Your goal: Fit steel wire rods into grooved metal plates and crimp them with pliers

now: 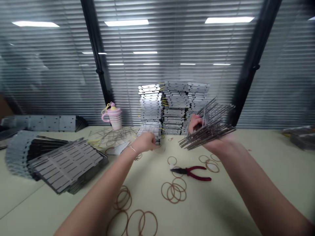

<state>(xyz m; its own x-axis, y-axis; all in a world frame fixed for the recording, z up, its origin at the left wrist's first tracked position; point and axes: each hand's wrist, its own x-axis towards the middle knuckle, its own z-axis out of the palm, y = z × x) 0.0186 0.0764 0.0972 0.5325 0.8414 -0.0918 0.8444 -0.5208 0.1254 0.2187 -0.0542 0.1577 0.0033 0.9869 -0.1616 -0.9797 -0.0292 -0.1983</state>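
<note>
My right hand [195, 123] is wrapped round a bundle of thin slotted metal plates [209, 131], lifted above the table with their edges fanned out. My left hand [146, 141] is closed, thumb and fingers pressed together, low in front of the left stack of metal plates [150, 106]; whatever it pinches is too blurred to make out. Between my forearms lie red-handled pliers [190, 171], jaws pointing left. Brown rubber bands [174, 192] are scattered around them, with more loops [142, 223] at the near edge of view.
Taller stacks of plates [176, 108] stand against the glass and blinds. On the left, slotted plates [70, 160] lie fanned. A pink-and-white cup [115, 118] stands behind loose thin strips [115, 134]. Dark metal parts [304, 137] sit at far right.
</note>
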